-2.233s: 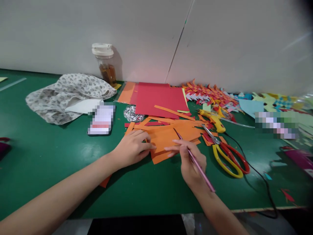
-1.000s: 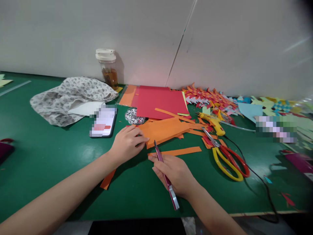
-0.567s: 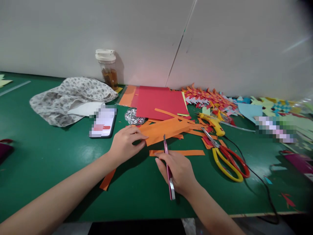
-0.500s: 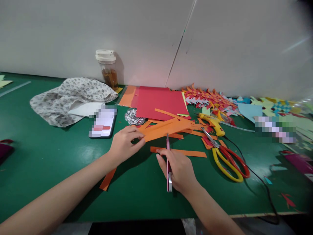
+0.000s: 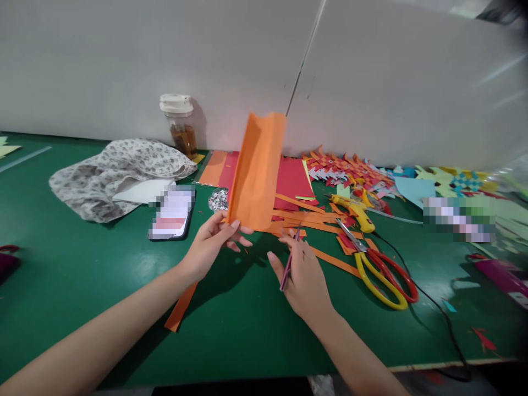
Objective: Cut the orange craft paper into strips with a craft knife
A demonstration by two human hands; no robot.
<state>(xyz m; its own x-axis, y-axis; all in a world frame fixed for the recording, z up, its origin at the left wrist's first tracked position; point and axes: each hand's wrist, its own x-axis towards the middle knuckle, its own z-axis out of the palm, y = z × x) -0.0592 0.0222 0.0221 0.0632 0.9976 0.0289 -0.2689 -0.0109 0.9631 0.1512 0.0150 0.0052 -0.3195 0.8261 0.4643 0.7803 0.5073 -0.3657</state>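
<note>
My left hand (image 5: 212,242) pinches the lower left corner of an orange sheet of paper (image 5: 259,170). The sheet stands up above the table, creased lengthwise with its sides curling in. To its right, my right hand (image 5: 303,269) is partly closed around a slim pink craft knife (image 5: 290,264), thumb held apart. The knife's tip points away from me, near the sheet's lower edge but apart from it. Cut orange paper strips (image 5: 313,217) lie behind and to the right of that hand. Another orange strip (image 5: 180,308) lies under my left forearm.
Red paper (image 5: 295,179) lies behind the raised sheet. To the right are large scissors (image 5: 381,280) and a yellow glue gun (image 5: 361,214) with a black cord. A phone (image 5: 173,212), patterned cloth (image 5: 119,170) and lidded bottle (image 5: 179,126) stand left, against the wall side.
The orange sheet has swung from lying low and flat to standing upright in my left hand. My right hand has turned the knife and lifted slightly; one loose strip has shifted right.
</note>
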